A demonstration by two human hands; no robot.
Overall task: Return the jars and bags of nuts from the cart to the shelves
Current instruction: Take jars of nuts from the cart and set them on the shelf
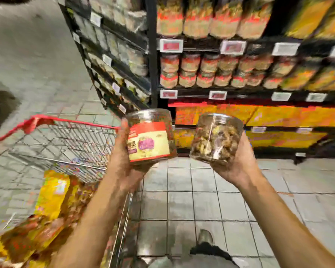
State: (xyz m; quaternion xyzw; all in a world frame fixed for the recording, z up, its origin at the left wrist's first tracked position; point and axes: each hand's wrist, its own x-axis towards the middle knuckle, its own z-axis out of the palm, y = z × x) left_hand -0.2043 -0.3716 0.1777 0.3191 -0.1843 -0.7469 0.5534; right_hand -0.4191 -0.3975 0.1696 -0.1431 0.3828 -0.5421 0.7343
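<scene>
The labelled jar (150, 139), clasped by the left grip (124, 169), and the clear jar (216, 139), clasped by the right grip (239, 165), at frame centre, are best seated upright beside matching shelf jars (209, 70) above.

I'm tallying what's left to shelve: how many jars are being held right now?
2. A red-labelled jar in the left hand, a clear jar in the right hand, both raised before the shelves. The cart may hide more under its bags.
</scene>
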